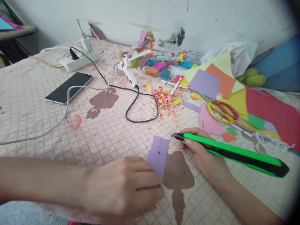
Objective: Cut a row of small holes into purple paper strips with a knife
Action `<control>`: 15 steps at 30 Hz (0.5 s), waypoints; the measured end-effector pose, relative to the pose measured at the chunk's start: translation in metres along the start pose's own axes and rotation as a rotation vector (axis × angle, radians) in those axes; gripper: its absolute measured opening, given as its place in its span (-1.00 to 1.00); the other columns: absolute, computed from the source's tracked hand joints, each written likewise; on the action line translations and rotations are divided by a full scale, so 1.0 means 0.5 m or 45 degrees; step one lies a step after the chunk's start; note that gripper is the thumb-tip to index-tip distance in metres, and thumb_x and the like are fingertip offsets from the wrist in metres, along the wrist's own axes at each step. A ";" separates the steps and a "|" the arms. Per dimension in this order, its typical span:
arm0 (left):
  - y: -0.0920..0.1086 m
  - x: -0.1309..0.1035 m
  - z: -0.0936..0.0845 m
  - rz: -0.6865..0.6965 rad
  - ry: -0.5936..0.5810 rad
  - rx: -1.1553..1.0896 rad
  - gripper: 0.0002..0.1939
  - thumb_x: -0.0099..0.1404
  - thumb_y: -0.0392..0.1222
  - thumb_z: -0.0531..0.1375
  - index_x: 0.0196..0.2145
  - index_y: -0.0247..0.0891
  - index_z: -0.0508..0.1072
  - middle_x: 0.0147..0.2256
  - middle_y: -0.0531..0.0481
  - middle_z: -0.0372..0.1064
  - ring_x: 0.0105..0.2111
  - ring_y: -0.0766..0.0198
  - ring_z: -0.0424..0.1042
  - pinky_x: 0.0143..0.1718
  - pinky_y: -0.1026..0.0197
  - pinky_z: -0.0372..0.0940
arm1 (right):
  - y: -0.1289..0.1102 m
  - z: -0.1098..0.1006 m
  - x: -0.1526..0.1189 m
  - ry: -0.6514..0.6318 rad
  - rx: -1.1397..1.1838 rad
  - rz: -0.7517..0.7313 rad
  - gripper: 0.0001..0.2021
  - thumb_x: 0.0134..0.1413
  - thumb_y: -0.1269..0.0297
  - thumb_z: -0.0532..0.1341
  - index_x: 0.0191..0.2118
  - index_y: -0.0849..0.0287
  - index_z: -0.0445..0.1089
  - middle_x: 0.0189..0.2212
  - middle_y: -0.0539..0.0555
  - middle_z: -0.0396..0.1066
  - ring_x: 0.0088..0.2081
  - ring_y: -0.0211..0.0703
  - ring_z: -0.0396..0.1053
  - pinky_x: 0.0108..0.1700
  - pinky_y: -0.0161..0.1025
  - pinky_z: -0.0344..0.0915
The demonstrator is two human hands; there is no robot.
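A strip of purple paper [159, 156] with three small holes near its far end lies at the front of the table. My left hand [128, 187] is closed over the strip's near end, its fingertips mostly hidden under the hand. In my right hand [201, 153] is a green and black utility knife [234, 153], gripped near its front. Its short blade points left, a little apart from the strip's upper right corner. The knife's long handle slants down to the right above my wrist.
A white glue gun [127, 70] stands behind, its black cord looped across the cloth. Paper scraps [165, 100], scissors [222, 112] and coloured sheets [205, 83] lie at the right. A phone [69, 87] and a power strip [79, 61] are at the left.
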State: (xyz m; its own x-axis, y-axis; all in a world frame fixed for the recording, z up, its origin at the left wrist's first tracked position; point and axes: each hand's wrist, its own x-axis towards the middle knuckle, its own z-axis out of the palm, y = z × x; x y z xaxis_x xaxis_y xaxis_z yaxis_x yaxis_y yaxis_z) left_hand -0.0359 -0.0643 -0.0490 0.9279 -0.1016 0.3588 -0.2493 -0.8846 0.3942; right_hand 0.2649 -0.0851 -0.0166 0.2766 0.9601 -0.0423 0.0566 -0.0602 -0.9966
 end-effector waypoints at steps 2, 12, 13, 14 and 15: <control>-0.064 0.080 -0.074 0.061 0.031 0.091 -0.72 0.47 -0.29 0.08 0.02 -0.48 0.47 0.10 -0.22 0.45 0.07 0.11 0.44 0.24 0.10 0.28 | -0.003 0.000 -0.006 -0.038 -0.073 -0.024 -0.87 0.21 0.28 0.29 -0.12 0.00 0.47 -0.39 -0.03 0.50 -0.35 -0.24 0.44 -0.30 -0.33 0.39; -0.062 0.088 -0.079 0.090 0.019 0.255 -0.71 0.49 -0.28 0.06 -0.02 -0.37 0.55 0.16 -0.14 0.41 0.15 0.08 0.39 0.32 0.03 0.18 | -0.043 0.034 -0.027 -0.176 -0.458 -0.331 -0.81 0.12 0.45 0.26 -0.19 0.00 0.50 -0.36 -0.07 0.56 -0.43 -0.31 0.55 -0.37 -0.44 0.47; -0.065 0.089 -0.081 0.099 0.020 0.247 -0.70 0.49 -0.28 0.05 -0.02 -0.37 0.55 0.17 -0.14 0.41 0.16 0.08 0.38 0.33 0.04 0.18 | -0.043 0.037 -0.028 -0.169 -0.465 -0.356 -0.80 0.12 0.45 0.25 -0.19 0.00 0.49 -0.35 -0.07 0.56 -0.43 -0.31 0.55 -0.37 -0.44 0.48; -0.068 0.091 -0.084 0.108 0.029 0.241 -0.69 0.50 -0.27 0.03 -0.02 -0.37 0.55 0.17 -0.14 0.40 0.17 0.08 0.37 0.33 0.04 0.18 | -0.042 0.040 -0.030 -0.163 -0.464 -0.381 -0.81 0.13 0.45 0.24 -0.19 0.00 0.49 -0.36 -0.07 0.56 -0.42 -0.31 0.56 -0.37 -0.44 0.48; -0.070 0.092 -0.087 0.116 0.043 0.238 -0.69 0.50 -0.27 0.03 -0.03 -0.36 0.55 0.17 -0.14 0.40 0.18 0.07 0.36 0.33 0.03 0.18 | -0.040 0.043 -0.031 -0.157 -0.468 -0.395 -0.80 0.14 0.45 0.23 -0.20 -0.01 0.49 -0.37 -0.08 0.56 -0.42 -0.31 0.56 -0.36 -0.44 0.48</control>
State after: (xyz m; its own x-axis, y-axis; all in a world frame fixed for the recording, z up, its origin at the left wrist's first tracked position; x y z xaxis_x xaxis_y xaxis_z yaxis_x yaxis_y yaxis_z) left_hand 0.0034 -0.0182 -0.0096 0.8933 -0.1725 0.4150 -0.2731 -0.9417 0.1963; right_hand 0.2390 -0.0931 0.0025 0.0791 0.9718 0.2223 0.4587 0.1625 -0.8736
